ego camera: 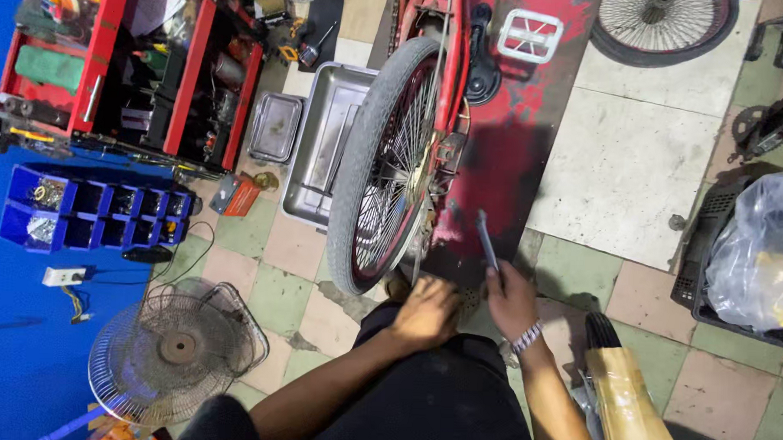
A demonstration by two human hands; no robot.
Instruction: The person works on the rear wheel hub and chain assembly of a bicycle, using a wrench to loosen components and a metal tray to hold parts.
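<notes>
Bicycle wheel (pixel 385 168), spoked and grey-tyred in a red frame (pixel 453 66), stands upright on a tiled workshop floor (pixel 623 159), its lower rim just ahead of a seated person's knees. Right hand (pixel 510 298) is closed around a slim metal wrench (pixel 486 241) that points up beside the hub, while the left hand (pixel 425 312) rests with fingers curled loosely at the bottom of the tyre, holding nothing that can be made out. Metal trays (pixel 320 148), a red tool chest (pixel 132 63), blue parts bins (pixel 92 214) and a fan (pixel 174 351) lie to the left.
</notes>
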